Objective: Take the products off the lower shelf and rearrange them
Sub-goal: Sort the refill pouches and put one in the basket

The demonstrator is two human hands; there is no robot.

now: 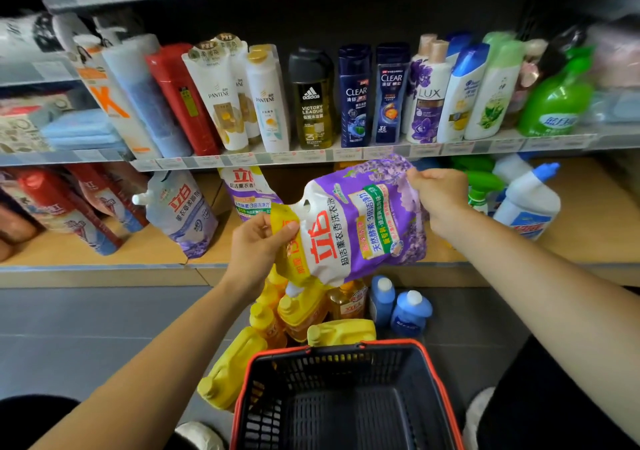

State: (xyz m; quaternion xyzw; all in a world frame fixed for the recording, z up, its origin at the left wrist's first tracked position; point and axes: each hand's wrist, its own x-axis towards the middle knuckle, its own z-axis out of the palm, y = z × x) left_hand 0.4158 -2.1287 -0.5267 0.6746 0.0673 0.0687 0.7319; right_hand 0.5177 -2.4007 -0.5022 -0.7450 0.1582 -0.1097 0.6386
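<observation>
I hold a purple and white detergent pouch (356, 224) in the air in front of the wooden lower shelf (138, 245), turned on its side. My left hand (258, 245) grips its yellow top end near the spout. My right hand (440, 193) pinches its bottom end. On the lower shelf stand another purple pouch (247, 190), a pale spouted pouch (180, 210), red refill bags (69, 204) at the left and white and blue cleaner bottles (526, 197) at the right.
Yellow detergent jugs (298, 311) and two blue bottles (398, 306) stand on the grey floor below the shelf. A black basket with a red rim (346, 397) sits at my feet. The upper shelf (311, 155) holds several shampoo bottles.
</observation>
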